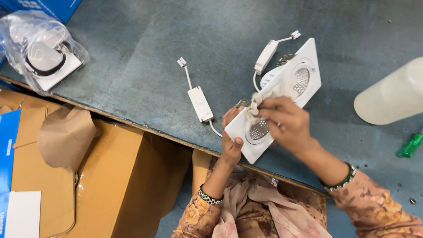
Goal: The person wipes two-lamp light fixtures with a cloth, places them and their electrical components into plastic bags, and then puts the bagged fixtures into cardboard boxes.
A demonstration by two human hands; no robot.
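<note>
A white twin-lamp recessed light fitting (304,83) lies tilted over the blue-grey worktable (141,57). My left hand (231,143) grips its near end from below, thumb on the white frame. My right hand (284,123) presses a small crumpled cloth (260,99) against the fitting's face between the two round ribbed lenses. Two white driver boxes with wires hang off the fitting: one (200,103) lies to the left on the table, the other (265,57) sits behind the fitting.
A bagged white fitting (44,55) rests at the table's far left. A translucent white bottle (390,94) lies on the right, with a green screwdriver handle (410,145) near it. Open cardboard boxes (119,185) stand below the table edge.
</note>
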